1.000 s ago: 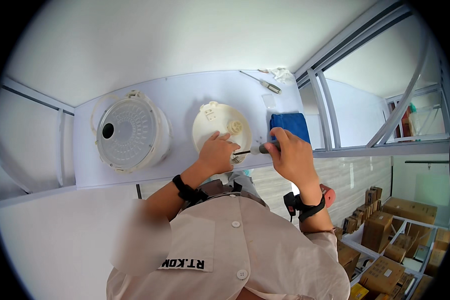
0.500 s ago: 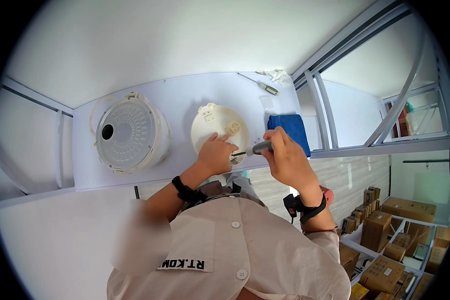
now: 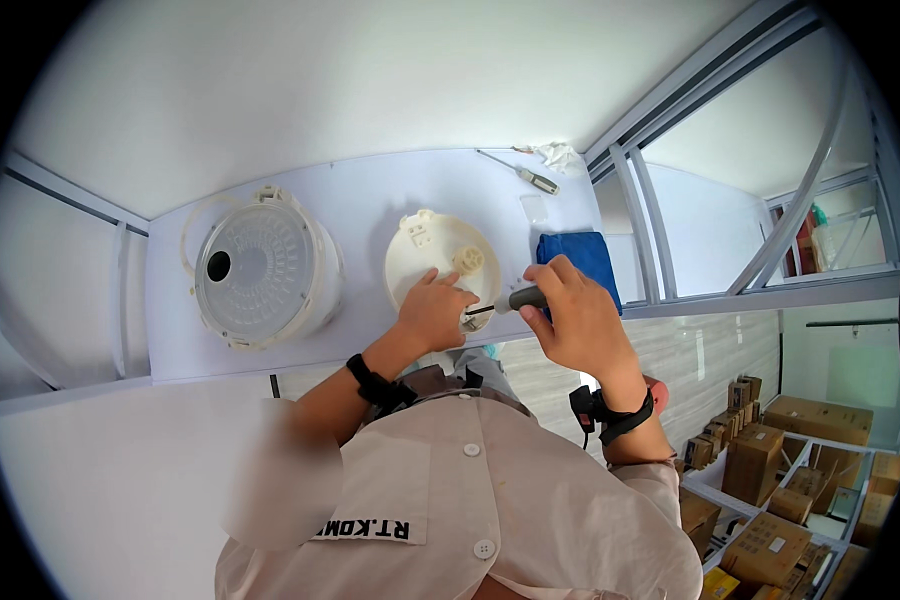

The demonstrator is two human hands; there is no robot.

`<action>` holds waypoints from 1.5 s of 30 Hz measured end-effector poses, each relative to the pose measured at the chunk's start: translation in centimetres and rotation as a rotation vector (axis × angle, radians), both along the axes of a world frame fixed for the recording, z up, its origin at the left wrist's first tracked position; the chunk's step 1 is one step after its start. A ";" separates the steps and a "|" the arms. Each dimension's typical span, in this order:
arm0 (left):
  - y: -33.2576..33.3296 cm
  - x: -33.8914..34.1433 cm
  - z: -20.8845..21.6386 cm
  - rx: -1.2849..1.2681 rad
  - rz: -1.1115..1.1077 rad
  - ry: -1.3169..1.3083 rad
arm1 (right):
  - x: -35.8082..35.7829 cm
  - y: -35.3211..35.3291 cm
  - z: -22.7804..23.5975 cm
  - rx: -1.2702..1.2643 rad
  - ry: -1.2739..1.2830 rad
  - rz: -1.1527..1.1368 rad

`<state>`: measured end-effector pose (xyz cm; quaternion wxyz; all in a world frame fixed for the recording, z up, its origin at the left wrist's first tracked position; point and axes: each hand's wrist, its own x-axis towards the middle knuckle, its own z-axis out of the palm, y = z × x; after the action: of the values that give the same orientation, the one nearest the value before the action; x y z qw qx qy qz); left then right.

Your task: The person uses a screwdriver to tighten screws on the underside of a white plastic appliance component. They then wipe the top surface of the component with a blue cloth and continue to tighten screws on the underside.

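Note:
A screwdriver [image 3: 522,299] with a grey handle is gripped in my right hand [image 3: 587,318], its shaft pointing left. The tip meets the near right rim of a round cream plastic lid [image 3: 410,262], lying inside up at the front of the table. My left hand [image 3: 437,312] holds that lid by its near side, with some fingers over its inside and the thumb by the screwdriver tip. A small round cream part [image 3: 468,261] sits inside the lid, just beyond my left fingertips. What lies under my left palm is hidden.
A white rice-cooker-like body [image 3: 260,270] with a round dark hole on top stands at the left. At the right are a folded blue cloth [image 3: 580,268], a second screwdriver [image 3: 538,181], a crumpled white wrapper [image 3: 560,155] and a small clear piece [image 3: 534,209]. A metal-framed partition [image 3: 650,220] borders the right end.
My right hand has turned slightly around the screwdriver handle, with the tip staying at the lid's rim. My left hand keeps its hold. The whole view has shifted a little.

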<state>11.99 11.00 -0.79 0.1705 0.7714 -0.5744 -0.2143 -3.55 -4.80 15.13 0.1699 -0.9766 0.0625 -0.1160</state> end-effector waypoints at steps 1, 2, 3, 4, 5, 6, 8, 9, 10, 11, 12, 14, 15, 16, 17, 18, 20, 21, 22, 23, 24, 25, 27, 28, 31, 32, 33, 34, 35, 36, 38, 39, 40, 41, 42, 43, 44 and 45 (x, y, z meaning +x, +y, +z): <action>0.0 0.0 0.0 0.003 -0.002 0.001 | 0.0 -0.1 0.0 -0.034 -0.004 0.018; 0.0 0.0 0.1 0.007 -0.004 0.001 | 0.0 -0.1 0.0 -0.068 -0.008 0.037; -0.1 0.0 0.1 0.012 -0.003 0.002 | 0.0 -0.2 0.0 -0.102 -0.010 0.057; -0.1 0.0 0.2 0.018 -0.003 0.003 | 0.1 -0.4 0.0 -0.110 -0.008 0.063; -0.1 0.0 0.3 0.023 -0.002 0.003 | 0.2 -0.5 0.1 -0.119 -0.007 0.070; -0.1 0.0 0.4 0.025 -0.001 0.007 | 0.2 -0.7 0.1 -0.127 -0.005 0.075; -0.1 -0.1 0.5 0.029 0.001 0.013 | 0.4 -0.9 -0.1 -0.085 0.023 0.060; -0.1 0.0 0.4 0.025 0.000 0.017 | 0.4 -1.0 -0.3 -0.063 0.037 0.052; -0.1 0.0 0.4 0.021 -0.001 0.020 | 0.5 -0.9 -0.4 -0.022 0.029 0.030; -0.1 0.0 0.3 0.016 -0.001 0.024 | 0.6 -0.7 -0.4 0.018 0.022 0.008; 0.0 0.0 0.2 0.012 -0.005 0.024 | 0.6 -0.5 -0.5 0.059 0.013 -0.014; 0.0 0.1 0.1 0.005 -0.012 0.024 | 0.7 -0.2 -0.6 0.095 0.037 -0.065; 0.0 0.1 0.0 0.000 -0.012 0.026 | 0.7 -0.1 -0.7 0.114 0.050 -0.089; 0.1 0.1 -0.1 -0.006 -0.012 0.029 | 0.8 0.1 -0.7 0.138 0.046 -0.113; 0.1 0.1 -0.2 -0.011 -0.012 0.031 | 0.9 0.3 -0.8 0.163 0.042 -0.136; 0.1 0.1 -0.2 -0.009 -0.014 0.029 | 1.0 0.5 -0.8 0.187 0.039 -0.161; 0.1 0.1 -0.1 -0.005 -0.021 0.026 | 1.2 0.7 -0.7 0.178 0.086 -0.216; 0.1 0.1 -0.2 -0.006 -0.015 0.025 | 1.3 0.7 -0.6 0.173 0.110 -0.241; 0.1 0.0 -0.3 -0.007 -0.009 0.024 | 1.3 0.7 -0.6 0.172 0.114 -0.234; 0.1 0.0 -0.4 -0.007 -0.004 0.022 | 1.3 0.6 -0.6 0.171 0.118 -0.227; 0.1 -0.1 -0.4 -0.005 -0.001 0.022 | 1.3 0.5 -0.6 0.170 0.122 -0.221; 0.1 -0.1 -0.4 -0.003 0.002 0.022 | 1.3 0.5 -0.6 0.176 0.116 -0.219; 0.1 -0.2 -0.3 0.002 0.005 0.017 | 1.1 0.5 -0.7 0.188 0.105 -0.218; 0.0 -0.2 -0.2 0.004 0.004 0.011 | 1.0 0.4 -1.0 0.183 0.062 -0.203; 0.1 -0.3 -0.2 -0.003 0.008 -0.005 | 0.5 0.2 -1.7 0.245 0.006 -0.184; 0.1 -0.3 -0.3 -0.007 0.011 -0.010 | 0.3 0.2 -1.6 0.317 0.037 -0.198; 0.1 -0.3 -0.2 0.004 0.008 -0.010 | 0.1 0.2 -1.5 0.389 0.066 -0.214; 0.0 -0.3 0.0 0.016 0.005 -0.011 | -0.1 0.1 -1.9 0.434 0.033 -0.200; -0.1 -0.4 0.1 0.028 0.002 -0.011 | -0.3 -0.1 -2.8 0.478 0.000 -0.186; -0.1 -0.4 0.2 0.035 0.002 -0.014 | -0.4 -0.1 -3.1 0.524 -0.037 -0.170; -0.2 -0.4 0.3 0.048 0.001 -0.019 | -0.7 -0.1 -3.1 0.461 -0.066 -0.175; -0.3 -0.4 0.4 0.062 0.005 -0.015 | -0.8 -0.2 -3.0 0.429 -0.081 -0.176; -0.2 -0.4 0.6 0.076 0.009 -0.011 | -0.9 -0.4 -2.9 0.479 -0.146 -0.199; -0.3 -0.4 0.8 0.090 0.014 -0.007 | -1.2 -0.8 -2.7 0.528 -0.211 -0.221; -0.2 -0.4 0.9 0.095 0.028 -0.015 | -1.5 -1.2 -2.4 0.580 -0.272 -0.240; -0.1 -0.4 1.0 0.100 0.043 -0.023 | -2.0 -1.7 -1.7 0.668 -0.274 -0.284; 0.0 -0.4 1.0 0.106 0.059 -0.031 | -2.4 -2.2 -1.0 0.688 -0.305 -0.297; 0.0 -0.4 0.9 0.116 0.083 -0.062 | -2.8 -2.6 -0.5 0.709 -0.338 -0.309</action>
<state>11.56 10.99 0.14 0.1163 0.8095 -0.5333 -0.2161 -6.37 -7.41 14.62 0.4838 -0.8041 0.2156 -0.2701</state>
